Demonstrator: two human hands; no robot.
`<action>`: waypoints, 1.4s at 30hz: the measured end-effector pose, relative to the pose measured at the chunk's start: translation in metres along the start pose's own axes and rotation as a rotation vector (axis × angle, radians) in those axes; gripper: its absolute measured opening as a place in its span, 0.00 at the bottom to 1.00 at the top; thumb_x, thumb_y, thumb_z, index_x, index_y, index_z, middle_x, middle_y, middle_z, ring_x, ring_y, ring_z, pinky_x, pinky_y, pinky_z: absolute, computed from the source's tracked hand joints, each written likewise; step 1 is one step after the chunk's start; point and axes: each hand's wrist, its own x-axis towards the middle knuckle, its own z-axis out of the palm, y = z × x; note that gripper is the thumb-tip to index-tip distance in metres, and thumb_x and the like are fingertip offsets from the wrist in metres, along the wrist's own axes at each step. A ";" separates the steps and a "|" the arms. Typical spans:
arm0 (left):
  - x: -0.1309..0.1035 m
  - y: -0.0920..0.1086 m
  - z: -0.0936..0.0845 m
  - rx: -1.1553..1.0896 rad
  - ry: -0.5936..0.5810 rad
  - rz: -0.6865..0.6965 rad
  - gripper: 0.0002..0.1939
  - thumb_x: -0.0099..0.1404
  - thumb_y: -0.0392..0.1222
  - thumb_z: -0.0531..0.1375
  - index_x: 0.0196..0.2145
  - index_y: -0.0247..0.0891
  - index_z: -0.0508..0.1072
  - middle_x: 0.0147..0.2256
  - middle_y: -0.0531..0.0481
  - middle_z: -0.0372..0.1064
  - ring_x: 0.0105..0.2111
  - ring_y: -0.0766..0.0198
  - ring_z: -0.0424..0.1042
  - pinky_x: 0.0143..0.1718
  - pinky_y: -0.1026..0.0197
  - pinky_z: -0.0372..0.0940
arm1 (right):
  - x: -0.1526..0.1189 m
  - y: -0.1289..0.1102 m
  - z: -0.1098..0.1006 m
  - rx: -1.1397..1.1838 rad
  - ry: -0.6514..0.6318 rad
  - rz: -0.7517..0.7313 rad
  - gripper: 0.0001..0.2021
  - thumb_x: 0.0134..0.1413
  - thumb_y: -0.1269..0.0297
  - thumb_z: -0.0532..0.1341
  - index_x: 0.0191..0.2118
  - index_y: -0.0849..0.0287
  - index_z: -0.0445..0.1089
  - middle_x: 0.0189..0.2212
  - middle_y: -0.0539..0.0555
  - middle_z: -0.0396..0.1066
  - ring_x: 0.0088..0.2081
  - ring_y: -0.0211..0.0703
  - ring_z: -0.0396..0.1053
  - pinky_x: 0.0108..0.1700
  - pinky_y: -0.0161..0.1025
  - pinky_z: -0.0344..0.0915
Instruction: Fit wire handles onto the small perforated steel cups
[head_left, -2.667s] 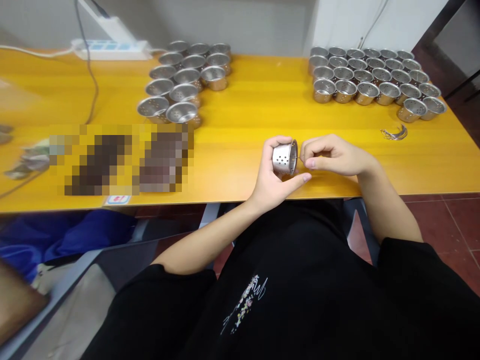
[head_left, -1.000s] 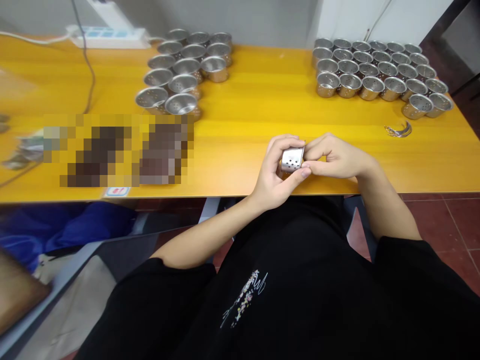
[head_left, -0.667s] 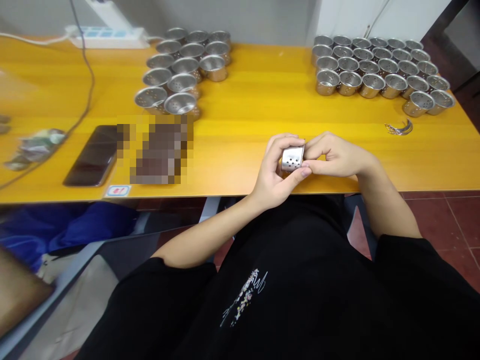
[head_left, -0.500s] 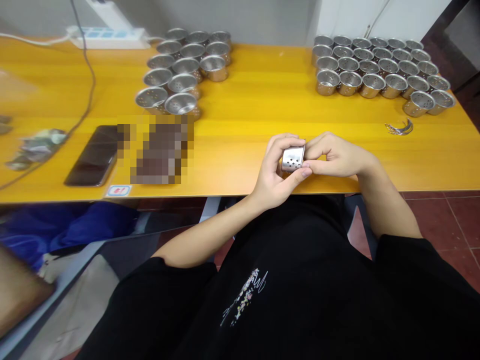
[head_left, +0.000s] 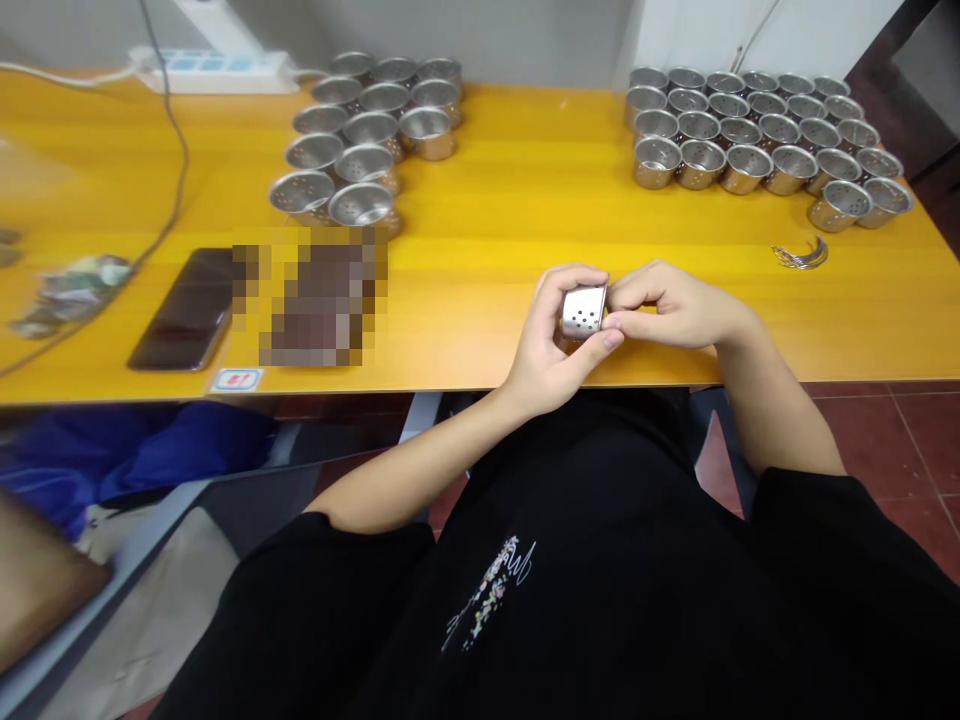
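Note:
A small shiny metal cup with punched holes point(head_left: 582, 311) lies on its side in my left hand point(head_left: 541, 345), above the table's near edge. The fingers curl over the top of the cup, and the thumb presses near its rim. Its open end faces my right hand point(head_left: 679, 305), whose thumb and bent index finger are pinched together at the rim. Whatever those right fingertips grip is hidden. Farther right on the table lies a small bunch of curved metal wires point(head_left: 802, 254), apart from both hands.
Rows of similar perforated cups stand at the back right point(head_left: 748, 168) and at the back left point(head_left: 363, 205). A dark phone point(head_left: 184, 310), a blurred-out item point(head_left: 319, 305), a power strip point(head_left: 217, 72) and a cable point(head_left: 180, 150) are on the left. Another person's limb point(head_left: 45, 585) shows lower left.
The cup has tilted very slightly in my left hand. Both hands stay almost in place around it.

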 end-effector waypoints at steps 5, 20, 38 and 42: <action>0.004 0.003 0.005 -0.049 -0.014 0.032 0.47 0.80 0.84 0.76 0.80 0.56 0.71 0.63 0.42 0.75 0.57 0.49 0.84 0.55 0.47 0.84 | -0.003 0.008 0.004 0.106 0.158 0.018 0.31 0.85 0.37 0.78 0.38 0.58 0.77 0.30 0.46 0.73 0.31 0.35 0.66 0.35 0.35 0.62; 0.004 -0.008 0.001 -0.130 -0.004 -0.048 0.42 0.85 0.80 0.72 0.82 0.60 0.66 0.67 0.43 0.75 0.54 0.53 0.87 0.52 0.49 0.92 | -0.005 0.008 0.002 -0.076 0.340 -0.048 0.19 0.78 0.45 0.83 0.42 0.56 0.91 0.38 0.54 0.85 0.36 0.42 0.77 0.39 0.40 0.71; -0.003 -0.023 -0.008 -0.069 -0.024 -0.127 0.41 0.86 0.76 0.73 0.81 0.58 0.67 0.68 0.41 0.79 0.62 0.48 0.86 0.64 0.45 0.88 | -0.001 0.015 0.011 -0.123 0.228 -0.081 0.15 0.79 0.53 0.83 0.42 0.58 0.90 0.35 0.52 0.84 0.33 0.38 0.73 0.39 0.38 0.67; -0.005 -0.021 -0.004 -0.176 -0.020 -0.196 0.37 0.87 0.70 0.75 0.81 0.62 0.67 0.69 0.42 0.77 0.60 0.48 0.88 0.58 0.46 0.91 | -0.004 0.016 0.006 -0.191 0.328 -0.078 0.16 0.79 0.51 0.82 0.41 0.57 0.88 0.33 0.51 0.83 0.32 0.39 0.71 0.38 0.39 0.67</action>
